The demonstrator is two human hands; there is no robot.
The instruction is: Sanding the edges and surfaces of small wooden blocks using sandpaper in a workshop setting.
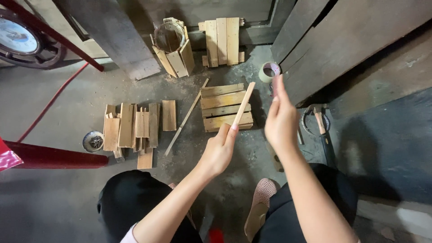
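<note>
My left hand (219, 150) grips the lower end of a thin wooden strip (243, 104), which points up and away over a stack of flat wooden slats (225, 108) on the floor. My right hand (281, 118) is raised beside the strip with its fingers straight and together, holding nothing. A roll of tape (269, 71) lies just beyond its fingertips.
A pile of short wooden slats (132, 127) lies at the left with a small round tin (93, 141) beside it. A long thin stick (185, 119) lies between the piles. A half-built slat barrel (173, 45) and a slat panel (222, 40) stand at the back. A hammer (322, 130) lies at the right.
</note>
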